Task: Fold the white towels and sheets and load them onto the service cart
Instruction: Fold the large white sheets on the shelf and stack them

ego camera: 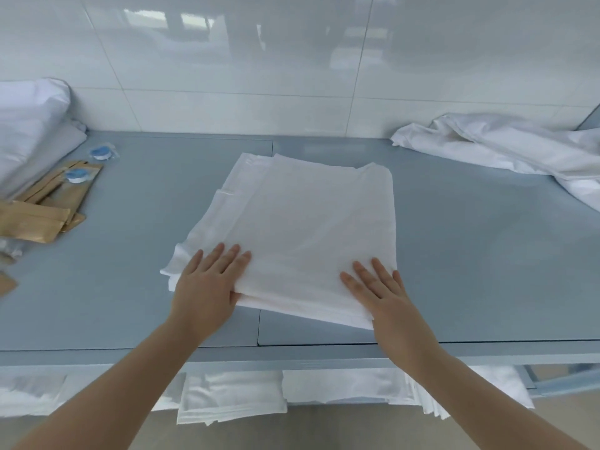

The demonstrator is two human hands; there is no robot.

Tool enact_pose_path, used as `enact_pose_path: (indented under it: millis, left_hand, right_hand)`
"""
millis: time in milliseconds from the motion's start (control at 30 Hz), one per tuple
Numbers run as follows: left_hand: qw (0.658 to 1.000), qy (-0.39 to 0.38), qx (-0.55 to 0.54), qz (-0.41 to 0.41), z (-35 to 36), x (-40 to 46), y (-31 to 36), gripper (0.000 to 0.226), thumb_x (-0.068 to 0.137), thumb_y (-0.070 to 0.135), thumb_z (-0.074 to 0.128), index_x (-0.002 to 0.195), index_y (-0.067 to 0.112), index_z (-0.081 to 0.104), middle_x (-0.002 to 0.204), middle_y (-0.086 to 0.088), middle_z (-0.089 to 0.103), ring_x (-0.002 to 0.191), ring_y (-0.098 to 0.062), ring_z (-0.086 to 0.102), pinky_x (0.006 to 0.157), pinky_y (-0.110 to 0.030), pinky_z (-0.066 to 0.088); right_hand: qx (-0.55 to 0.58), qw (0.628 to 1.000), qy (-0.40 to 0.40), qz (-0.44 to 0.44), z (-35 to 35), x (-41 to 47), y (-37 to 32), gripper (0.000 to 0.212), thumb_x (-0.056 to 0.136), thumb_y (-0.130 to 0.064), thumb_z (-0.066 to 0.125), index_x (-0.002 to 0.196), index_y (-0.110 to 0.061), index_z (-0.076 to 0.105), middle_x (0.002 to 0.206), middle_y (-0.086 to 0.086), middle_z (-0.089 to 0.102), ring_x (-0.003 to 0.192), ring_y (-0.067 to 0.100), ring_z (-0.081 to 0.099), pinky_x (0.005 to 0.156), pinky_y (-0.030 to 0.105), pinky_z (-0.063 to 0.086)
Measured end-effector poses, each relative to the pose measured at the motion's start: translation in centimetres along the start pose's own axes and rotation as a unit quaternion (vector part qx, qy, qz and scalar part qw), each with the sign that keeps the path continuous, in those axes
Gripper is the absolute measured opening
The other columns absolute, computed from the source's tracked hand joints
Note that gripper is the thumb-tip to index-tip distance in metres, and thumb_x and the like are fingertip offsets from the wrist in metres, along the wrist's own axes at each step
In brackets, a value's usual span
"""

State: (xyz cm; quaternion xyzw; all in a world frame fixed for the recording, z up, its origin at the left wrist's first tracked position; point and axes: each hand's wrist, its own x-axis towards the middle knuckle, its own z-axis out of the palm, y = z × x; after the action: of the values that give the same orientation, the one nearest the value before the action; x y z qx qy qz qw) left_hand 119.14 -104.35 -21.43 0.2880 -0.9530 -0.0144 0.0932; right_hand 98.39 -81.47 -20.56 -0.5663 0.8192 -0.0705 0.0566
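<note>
- So, your left hand [207, 284] and right hand [381, 293] both lie flat on the folded white sheet [302, 228], fingers straight and spread, pressing its near edge; your left thumb looks tucked under that edge, though you grip nothing.
- That sheet sits in the middle of the grey-blue table top [470, 254], already folded into a layered rectangle, its edges a little uneven at the far left corner. You seem to be smoothing it, or readying it for one more fold or a lift.
- On the shelf below the table edge, folded white linen [233, 401] is already stacked, so part of the load looks done. Whether this table is the service cart itself you cannot tell from here.
- Left to do: a crumpled white sheet [506, 147] lies unfolded at the far right, and a bulky white pile [29, 131] rests at the far left.
- Brown paper packets [42, 209] and small blue-capped items [78, 175] lie near the left pile, well apart from your hands.
</note>
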Motion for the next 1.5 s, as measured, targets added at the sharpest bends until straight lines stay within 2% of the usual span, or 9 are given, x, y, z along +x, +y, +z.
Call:
enact_pose_path:
  millis: [200, 333, 533, 733, 867, 1000, 1133, 1300, 1500]
  left_hand:
    - [1.000, 0.011, -0.002, -0.027, 1.5, -0.4, -0.1, 0.067, 0.087, 0.014, 0.064, 0.147, 0.026, 0.038, 0.153, 0.002, 0.035, 0.143, -0.026, 0.031, 0.117, -0.044, 0.020]
    - [0.999, -0.022, 0.014, -0.040, 2.0, -0.8, 0.6, 0.069, 0.093, 0.016, 0.053, 0.152, 0.031, 0.020, 0.159, 0.004, 0.020, 0.147, -0.026, 0.017, 0.118, -0.042, 0.006]
    - [0.999, -0.017, 0.012, -0.037, 2.3, -1.1, 0.5, 0.076, 0.087, 0.010, 0.059, 0.151, 0.031, 0.023, 0.159, 0.002, 0.021, 0.147, -0.026, 0.017, 0.118, -0.044, 0.003]
    - [0.989, -0.118, 0.078, -0.032, 0.7, -1.4, 1.0, 0.077, 0.094, 0.026, 0.039, 0.152, 0.031, -0.012, 0.161, -0.007, -0.011, 0.148, -0.024, -0.012, 0.115, -0.054, -0.012]
    - [0.981, -0.173, -0.021, -0.091, -1.2, -1.6, 4.1, 0.065, 0.098, 0.047, 0.024, 0.154, 0.027, -0.002, 0.160, -0.016, -0.010, 0.145, -0.037, -0.016, 0.116, -0.049, -0.012]
    - [0.944, -0.133, -0.102, -0.285, -1.5, 1.5, 6.8, 0.071, 0.098, 0.054, 0.019, 0.153, 0.009, 0.013, 0.158, -0.026, -0.004, 0.143, -0.047, -0.011, 0.117, -0.052, -0.004]
    - [0.922, -0.092, -0.089, -0.365, 0.1, 3.7, 4.9, 0.080, 0.097, 0.054, 0.025, 0.151, -0.001, 0.003, 0.157, -0.025, -0.009, 0.144, -0.043, -0.013, 0.117, -0.053, -0.002]
    - [0.914, -0.059, -0.063, -0.395, 1.4, 4.8, 1.9, 0.088, 0.092, 0.059, 0.026, 0.152, 0.001, -0.001, 0.159, -0.022, -0.006, 0.146, -0.034, -0.012, 0.116, -0.056, 0.001]
    - [0.918, -0.037, -0.061, -0.390, 2.2, 4.5, 1.6, 0.090, 0.090, 0.063, 0.024, 0.152, 0.004, -0.002, 0.159, -0.019, -0.008, 0.146, -0.030, -0.015, 0.115, -0.058, -0.001]
  right_hand:
    - [0.093, 0.992, 0.074, -0.050, -2.8, 0.8, 1.0, 0.084, 0.074, 0.025, 0.048, 0.142, -0.024, 0.043, 0.150, -0.009, 0.030, 0.146, 0.026, 0.016, 0.118, 0.040, 0.007]
    - [0.034, 0.996, 0.043, -0.070, -0.1, -1.8, 1.2, 0.088, 0.081, 0.021, 0.048, 0.146, -0.030, 0.018, 0.154, -0.013, 0.013, 0.148, 0.026, 0.005, 0.120, 0.036, 0.001]
    - [0.000, 0.995, 0.077, -0.061, 1.0, -2.7, 0.7, 0.089, 0.064, 0.024, 0.065, 0.142, -0.014, 0.043, 0.148, 0.001, 0.039, 0.137, 0.036, 0.034, 0.109, 0.051, 0.028]
    - [0.017, 0.999, 0.005, -0.040, 1.7, -3.1, 0.9, 0.091, 0.083, 0.018, 0.036, 0.144, -0.033, -0.009, 0.153, -0.016, -0.015, 0.142, 0.015, -0.025, 0.113, 0.026, -0.021]
    - [0.050, 0.998, 0.030, 0.026, 2.5, -3.5, -3.0, 0.098, 0.069, 0.025, 0.036, 0.148, -0.024, 0.004, 0.157, -0.006, -0.004, 0.144, 0.027, -0.020, 0.115, 0.038, -0.017]
    - [0.070, 0.994, 0.043, 0.067, 2.9, -2.3, -9.6, 0.087, 0.059, 0.016, 0.060, 0.142, 0.004, 0.037, 0.152, 0.022, 0.025, 0.138, 0.051, 0.016, 0.110, 0.062, 0.012]
    - [0.086, 0.995, -0.025, 0.045, 3.6, -0.8, -14.9, 0.080, 0.090, -0.028, 0.038, 0.150, -0.001, -0.006, 0.157, 0.017, -0.018, 0.143, 0.031, -0.026, 0.109, 0.047, -0.027]
    - [0.043, 0.998, -0.013, -0.038, 2.8, 0.9, -15.9, 0.069, 0.092, -0.038, 0.016, 0.149, 0.000, 0.025, 0.156, 0.015, 0.025, 0.147, 0.023, 0.013, 0.115, 0.054, -0.008]
    - [-0.044, 0.996, -0.043, -0.062, 2.0, 5.9, -8.0, 0.057, 0.102, -0.041, 0.012, 0.153, -0.018, 0.001, 0.161, -0.007, -0.003, 0.146, 0.006, -0.010, 0.116, 0.041, -0.019]
